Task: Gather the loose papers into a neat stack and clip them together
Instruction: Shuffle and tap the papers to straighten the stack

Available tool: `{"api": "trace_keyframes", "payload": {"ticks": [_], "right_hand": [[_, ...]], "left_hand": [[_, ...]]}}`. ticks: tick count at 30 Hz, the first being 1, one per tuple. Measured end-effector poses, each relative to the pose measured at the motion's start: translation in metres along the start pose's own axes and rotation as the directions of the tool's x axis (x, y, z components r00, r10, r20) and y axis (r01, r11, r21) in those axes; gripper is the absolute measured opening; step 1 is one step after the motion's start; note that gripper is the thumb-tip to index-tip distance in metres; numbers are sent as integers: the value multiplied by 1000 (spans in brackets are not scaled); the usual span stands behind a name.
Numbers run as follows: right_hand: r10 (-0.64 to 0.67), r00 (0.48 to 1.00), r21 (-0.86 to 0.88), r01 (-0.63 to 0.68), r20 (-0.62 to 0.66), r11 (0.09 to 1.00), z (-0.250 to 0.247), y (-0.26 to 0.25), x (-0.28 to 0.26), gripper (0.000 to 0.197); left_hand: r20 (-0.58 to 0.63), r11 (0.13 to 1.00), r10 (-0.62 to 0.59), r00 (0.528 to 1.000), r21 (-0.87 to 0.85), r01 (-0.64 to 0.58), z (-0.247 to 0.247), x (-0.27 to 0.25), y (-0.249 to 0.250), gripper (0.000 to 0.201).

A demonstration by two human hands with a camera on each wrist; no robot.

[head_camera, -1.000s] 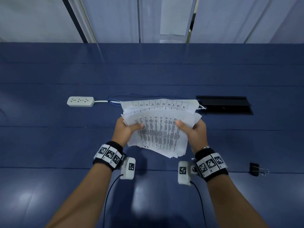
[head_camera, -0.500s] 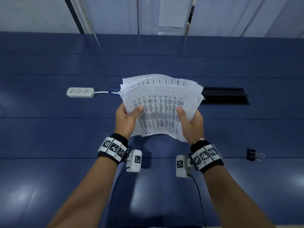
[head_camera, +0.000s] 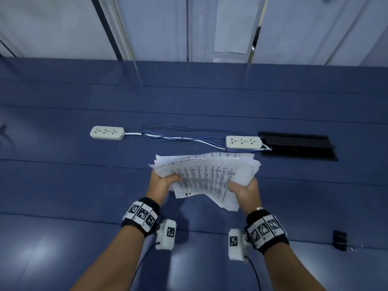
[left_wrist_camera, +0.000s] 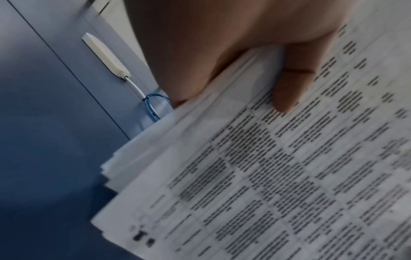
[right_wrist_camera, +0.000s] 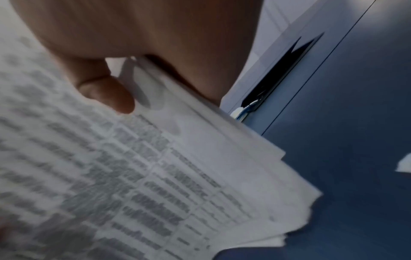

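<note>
Left hand (head_camera: 162, 182) and right hand (head_camera: 244, 191) each grip a side of the papers (head_camera: 206, 177); edges ragged. Loosen grips, tap sheets square on surface (head_camera: 84, 185) before fetching binder clip (head_camera: 340, 240).

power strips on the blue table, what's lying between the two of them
Between the left white power strip and the right white power strip lie only loose blue and white cables on the blue table, seen in the head view.

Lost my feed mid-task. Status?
Left hand and right hand grip the papers. Edges uneven, unclipped. Binder clip lies on table, right. Nothing blocking.
</note>
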State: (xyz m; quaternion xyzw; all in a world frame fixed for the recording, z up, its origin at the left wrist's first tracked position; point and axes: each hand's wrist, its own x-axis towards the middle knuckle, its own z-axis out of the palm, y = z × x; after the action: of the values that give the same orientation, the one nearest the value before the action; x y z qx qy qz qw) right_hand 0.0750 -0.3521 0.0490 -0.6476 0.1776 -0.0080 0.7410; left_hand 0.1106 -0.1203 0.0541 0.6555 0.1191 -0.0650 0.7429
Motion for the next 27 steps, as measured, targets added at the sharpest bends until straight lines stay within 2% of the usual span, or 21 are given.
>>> {"api": "trace_keyframes", "payload": {"ticks": [2,5,10,14,17,20,25,27], "right_hand": [[-53,999,51,53,8,997,-4,-3,4,32],[-122,992,73,120,18,990,-19,-3,13,34],[16,996,-7,-16,83,1000,-34,24,20,44],[-35,999,12,34,35,999,-30,12,19,37],[-122,993,-27,122,3,992,-26,-10,19,37],[-150,989,-29,149,-16,988,-24,-38,21,38],[-50,999,71,50,-1,996,-11,-62,5,35],[-83,996,65,85,-24,994,-2,-67,-5,36]], "left_hand": [[-17,999,34,999,-31,-34,12,-5,2,35],[-126,994,59,990,-80,-70,16,-4,-6,38],[-187,998,-23,982,55,34,34,-19,-34,39],[-201,987,76,977,157,-45,38,-18,-22,33],[-127,966,168,978,219,-138,30,-9,9,32],[-38,943,215,976,269,-197,22,-2,42,28],[41,978,99,994,178,-105,17,1,78,33],[60,984,66,996,161,-75,12,1,83,34]]}}
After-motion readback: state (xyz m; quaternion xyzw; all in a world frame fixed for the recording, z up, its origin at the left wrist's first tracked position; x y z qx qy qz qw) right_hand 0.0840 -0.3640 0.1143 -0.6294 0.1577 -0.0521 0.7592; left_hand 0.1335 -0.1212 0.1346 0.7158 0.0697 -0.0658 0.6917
